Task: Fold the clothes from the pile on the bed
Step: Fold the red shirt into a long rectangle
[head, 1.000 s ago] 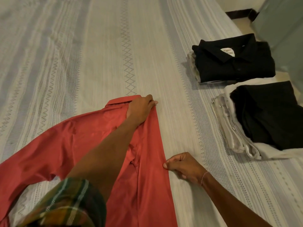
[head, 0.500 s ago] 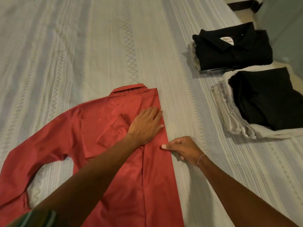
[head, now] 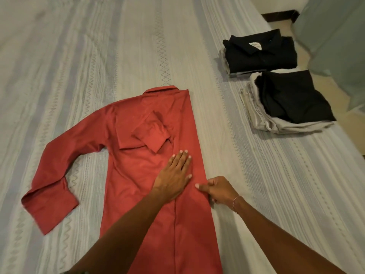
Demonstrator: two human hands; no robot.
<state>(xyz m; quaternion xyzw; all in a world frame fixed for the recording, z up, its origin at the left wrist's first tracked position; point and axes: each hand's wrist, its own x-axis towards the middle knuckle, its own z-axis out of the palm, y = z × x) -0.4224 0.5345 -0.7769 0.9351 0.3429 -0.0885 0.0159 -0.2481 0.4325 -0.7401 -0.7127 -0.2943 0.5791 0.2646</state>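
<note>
Left hand (head: 175, 176) presses flat on the shirt (head: 146, 175) spread on the bed (head: 79, 66); right hand (head: 220, 189) pinches its folded right edge. One side looks folded (cuff lying on the chest). Next, probably, the outstretched left sleeve (head: 65, 165) gets folded in.

Your left hand (head: 173, 177) lies flat, palm down, fingers straight and close together and pointing away from you, with its bare forearm running back toward the lower left of the view. Your right hand (head: 219, 189) sits just beside it, knuckles up, fingers curled under and the thumb stretched out toward the left hand, nearly meeting it. A thin beaded bracelet (head: 235, 202) circles your right wrist, and that forearm reaches back to the lower right.
</note>
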